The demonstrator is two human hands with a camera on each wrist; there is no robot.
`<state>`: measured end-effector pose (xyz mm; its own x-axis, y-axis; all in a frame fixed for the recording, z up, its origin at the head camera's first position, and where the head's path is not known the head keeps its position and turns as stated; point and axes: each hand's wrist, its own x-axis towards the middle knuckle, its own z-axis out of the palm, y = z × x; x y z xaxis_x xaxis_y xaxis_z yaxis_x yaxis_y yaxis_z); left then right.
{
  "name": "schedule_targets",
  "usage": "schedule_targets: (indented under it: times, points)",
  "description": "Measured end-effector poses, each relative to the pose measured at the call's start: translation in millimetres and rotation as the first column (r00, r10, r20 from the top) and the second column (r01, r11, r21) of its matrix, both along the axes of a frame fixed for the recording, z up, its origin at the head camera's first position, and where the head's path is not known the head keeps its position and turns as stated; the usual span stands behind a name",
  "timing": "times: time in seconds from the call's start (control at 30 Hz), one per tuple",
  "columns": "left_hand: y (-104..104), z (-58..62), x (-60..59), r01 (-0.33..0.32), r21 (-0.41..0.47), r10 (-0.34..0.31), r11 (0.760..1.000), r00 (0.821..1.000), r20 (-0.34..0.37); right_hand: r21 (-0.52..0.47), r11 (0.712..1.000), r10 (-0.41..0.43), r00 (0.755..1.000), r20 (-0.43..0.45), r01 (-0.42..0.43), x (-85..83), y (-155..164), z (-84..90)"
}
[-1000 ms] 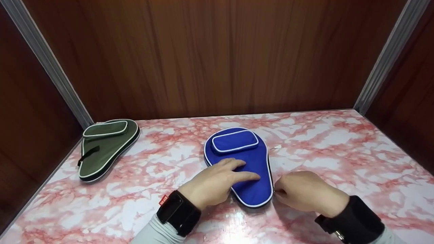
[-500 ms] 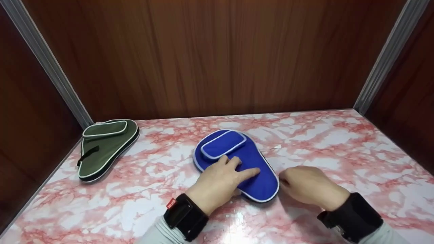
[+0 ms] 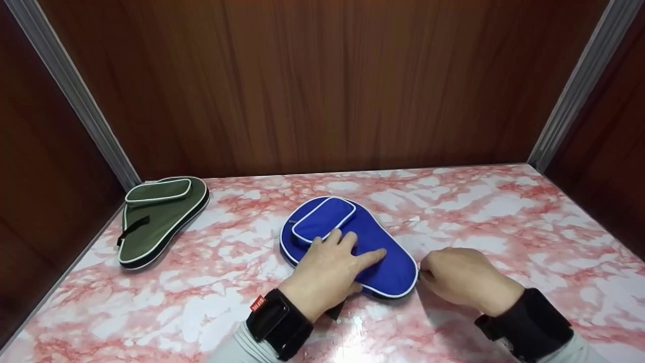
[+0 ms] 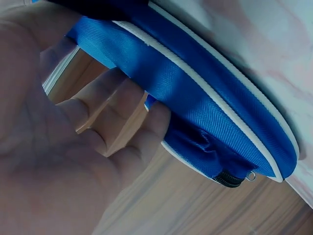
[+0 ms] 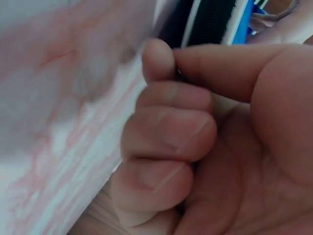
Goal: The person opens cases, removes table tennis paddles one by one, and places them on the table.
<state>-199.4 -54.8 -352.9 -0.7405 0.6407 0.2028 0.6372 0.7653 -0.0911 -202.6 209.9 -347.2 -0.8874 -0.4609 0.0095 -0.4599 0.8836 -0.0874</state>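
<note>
The blue case (image 3: 373, 252), paddle-shaped with white piping and a raised pocket (image 3: 322, 226) on its wide end, lies flat on the pink-and-white marbled tabletop (image 3: 504, 222), near the middle and towards the front edge. Its wide end points away and to the left, its narrow end towards the right. The left hand (image 3: 330, 269) rests on top of the case with fingers stretched out flat, the fingertips (image 3: 347, 241) touching the near edge of the pocket; its grip is apart, pressing down rather than curling round anything. In the left wrist view the same hand (image 4: 73, 147) lies against the blue fabric (image 4: 205, 107), and a small metal zip ring (image 4: 251, 176) shows at the end of the black zip.

The right hand (image 3: 466, 277) sits just beside the narrow end of the case, fingers curled in. The right wrist view shows the thumb and forefinger (image 5: 159, 61) pressed together right at the black zip edge (image 5: 210, 22) of the case; whatever they pinch is too small and hidden to make out.

A green case (image 3: 156, 217) of the same shape lies well apart, at the far left of the tabletop by the wooden wall (image 3: 322, 85). Both wrists wear black bands (image 3: 274, 322).
</note>
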Motion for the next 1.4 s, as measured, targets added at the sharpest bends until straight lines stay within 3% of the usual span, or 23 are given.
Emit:
schedule_targets:
  times: [0.2, 0.47, 0.63, 0.9, 1.23, 1.4]
  points:
    - [-2.0, -0.8, -0.4, -0.004, 0.023, 0.003, 1.000, 1.000, 0.028, -0.008, 0.997, 0.077, 0.997, -0.031, -0.078, 11.6, -3.3, 0.4]
    - [-2.0, 1.4, 0.3, 0.004, 0.023, -0.005, 1.000, 1.000, 0.013, -0.065, 0.980, 0.189, 0.982, -0.015, -0.190, 20.5, -9.5, 0.8]
    - [-1.8, 1.4, 0.3, 0.004, 0.019, -0.004, 1.000, 1.000, 0.007, -0.061, 0.982, 0.175, 0.983, -0.052, -0.178, 25.3, -16.7, -2.0]
    - [-1.5, 2.0, -0.4, -0.016, 0.006, 0.015, 1.000, 0.998, 0.060, -0.070, 0.981, 0.177, 0.984, -0.030, -0.179, 32.6, -34.4, -9.0]
    - [-2.4, 1.5, 0.1, -0.009, 0.007, 0.009, 1.000, 1.000, 0.029, -0.095, 0.974, 0.188, 0.970, -0.156, -0.204, 38.0, -54.8, -24.7]
    - [-2.3, 0.8, -0.3, -0.004, 0.006, 0.004, 1.000, 1.000, 0.013, -0.108, 0.975, 0.177, 0.971, -0.161, -0.196, 37.4, -57.5, -26.9]
